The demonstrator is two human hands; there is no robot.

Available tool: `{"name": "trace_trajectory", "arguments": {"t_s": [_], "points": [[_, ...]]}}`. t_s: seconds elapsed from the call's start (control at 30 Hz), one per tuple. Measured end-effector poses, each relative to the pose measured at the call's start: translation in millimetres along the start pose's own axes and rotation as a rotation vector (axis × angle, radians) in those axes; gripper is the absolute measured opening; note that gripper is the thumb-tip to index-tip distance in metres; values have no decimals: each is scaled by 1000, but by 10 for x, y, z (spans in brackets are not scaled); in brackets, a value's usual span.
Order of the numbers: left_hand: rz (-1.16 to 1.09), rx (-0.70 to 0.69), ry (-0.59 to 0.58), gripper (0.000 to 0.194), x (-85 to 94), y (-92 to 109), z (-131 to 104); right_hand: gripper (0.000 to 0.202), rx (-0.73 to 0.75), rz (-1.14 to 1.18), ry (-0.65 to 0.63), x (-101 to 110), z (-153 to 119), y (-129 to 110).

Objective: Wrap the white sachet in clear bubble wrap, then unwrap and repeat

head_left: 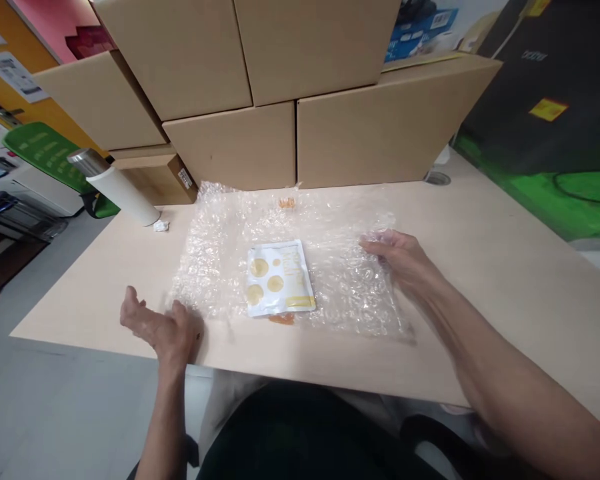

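I am watching my right hand (397,257) resting palm-down on the sheet of bubble wrap (285,260), fingers spread and lying flat near its 3 o'clock edge; it is pinning the film rather than gripping it, and I judge this is keeping the light plastic from sliding or curling. My left hand (163,327) is hovering at the sheet's 8 o'clock corner, fingers apart and loosely curled, palm turned inward, holding nothing; it looks blurred, and I cannot tell whether its fingertips are touching the wrap's edge.

The white pouch with yellow circles (279,278) is lying flat on the wrap, near the middle and toward the 6 o'clock edge, between my two hands, so the film is extending past it on every side. A small orange scrap (281,319) is sitting just below the pouch, and another (287,202) is near the 12 o'clock edge.

Further out, the beige table (505,267) is carrying the sheet. At 10 o'clock a white bottle with a steel cap (115,187) is standing with a crumpled white scrap (161,226) beside it. Cardboard boxes (300,100) are stacked along the far edge.
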State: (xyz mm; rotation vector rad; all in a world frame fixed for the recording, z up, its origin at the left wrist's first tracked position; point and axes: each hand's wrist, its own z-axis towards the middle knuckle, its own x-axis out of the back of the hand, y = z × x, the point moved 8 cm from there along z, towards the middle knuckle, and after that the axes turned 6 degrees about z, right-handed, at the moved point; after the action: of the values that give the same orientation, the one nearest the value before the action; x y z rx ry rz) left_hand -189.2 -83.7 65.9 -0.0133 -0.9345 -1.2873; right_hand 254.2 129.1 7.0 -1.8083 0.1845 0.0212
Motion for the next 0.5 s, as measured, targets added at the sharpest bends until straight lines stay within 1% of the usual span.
{"name": "trace_trajectory", "arguments": {"t_s": [0.03,0.07,0.1,0.13,0.2,0.23,0.27,0.3,0.33,0.4,0.43,0.5], "points": [[40,-84,27,65,37,108,-13,29,-4,4,2,4,6,15],[48,-151,4,46,23,233,-28,31,-8,7,4,6,14,30],[32,-202,-68,28,-43,369,-43,32,-11,9,7,9,23,46],[7,-243,-197,23,-166,514,-66,33,-15,9,13,14,32,62],[-9,-287,-489,33,-468,785,-152,35,-20,3,24,23,48,85],[-22,-314,-608,37,-604,915,-206,36,-20,-1,25,24,53,90],[-24,-327,-668,39,-704,1021,-238,36,-17,-5,23,23,56,90],[-15,-330,-702,38,-787,1099,-259,37,-10,-11,25,26,56,85],[-10,-326,-724,36,-855,1155,-273,37,-4,-20,28,31,55,77],[-22,-291,-753,30,-946,1189,-286,37,1,-45,39,49,51,67],[-47,-261,-771,27,-970,1171,-284,38,-6,-53,47,62,49,70],[-109,-183,-792,25,-976,1064,-238,39,-18,-69,53,83,54,81]]}}
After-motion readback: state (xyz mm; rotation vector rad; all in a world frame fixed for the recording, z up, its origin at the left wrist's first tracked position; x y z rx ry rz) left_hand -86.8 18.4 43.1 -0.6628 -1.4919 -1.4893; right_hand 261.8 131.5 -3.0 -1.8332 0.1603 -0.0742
